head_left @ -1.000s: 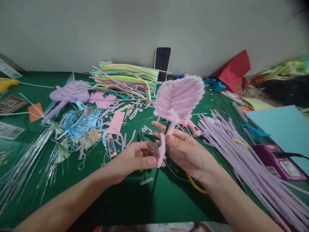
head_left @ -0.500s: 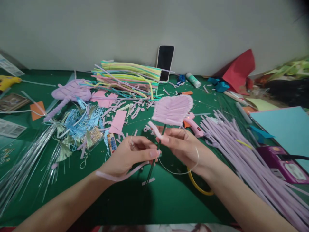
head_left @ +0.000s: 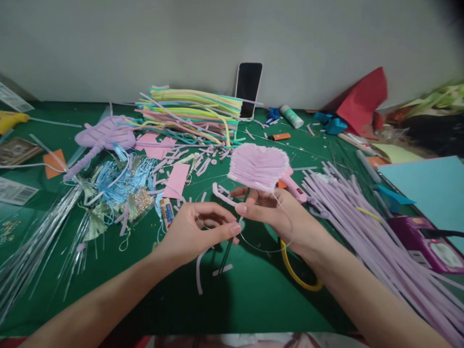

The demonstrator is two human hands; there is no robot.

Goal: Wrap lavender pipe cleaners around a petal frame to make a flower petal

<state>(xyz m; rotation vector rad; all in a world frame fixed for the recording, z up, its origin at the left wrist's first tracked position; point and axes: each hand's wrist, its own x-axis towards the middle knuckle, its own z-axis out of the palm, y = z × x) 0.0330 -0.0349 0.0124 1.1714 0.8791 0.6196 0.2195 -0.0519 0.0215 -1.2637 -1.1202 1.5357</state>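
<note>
A lilac fan-shaped piece (head_left: 259, 166) of fuzzy pipe cleaners, notched at the top, stands above my hands on a thin dark green stem (head_left: 226, 255). My right hand (head_left: 270, 212) is closed round the stem just below it. Its thumb presses a short lilac pipe cleaner (head_left: 222, 194) against the stem. My left hand (head_left: 203, 226) pinches the stem lower down with thumb and fingertips. Beneath it another lilac strip (head_left: 199, 273) hangs or lies; its upper end is hidden. A thin pale wire (head_left: 266, 251) loops between my hands.
Lilac pipe cleaners (head_left: 355, 217) lie at right beside a purple power box (head_left: 420, 244). A pink glue gun (head_left: 294, 187) and yellow-handled scissors (head_left: 295, 275) sit near my right hand. Coloured pipe cleaners (head_left: 192, 113), a phone (head_left: 248, 89) and blue tassels (head_left: 123, 176) are farther off.
The fan-shaped piece has turned, showing its notched top more fully. The short pipe cleaner end has swung left and lower. The lower strip now points downward instead of left.
</note>
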